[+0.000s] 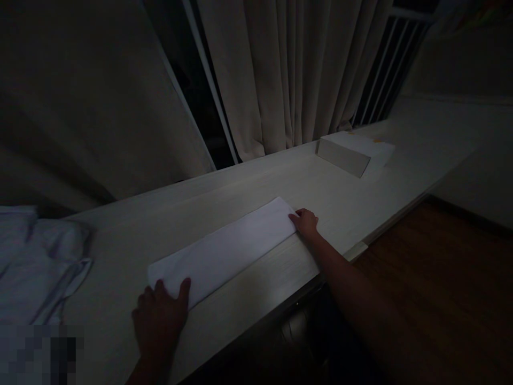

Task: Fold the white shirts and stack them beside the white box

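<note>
A long, flat strip of folded white cloth (228,248) lies slantwise on the pale surface in front of me. My right hand (306,221) pinches its right end near the front corner, thumb on top and the other fingers partly hidden. At the opposite end, my left hand (160,315) rests against the cloth's near left corner. Its thumb is spread well apart from the fingers, and the fingertips touch the cloth's edge.
Crumpled light cloth (36,267) is heaped at the far left. A white box (348,152) stands toward the back right. Beige curtains (288,75) hang behind the long pale counter (256,299). Brown wooden floor (441,267) shows at the right, below the counter's front edge.
</note>
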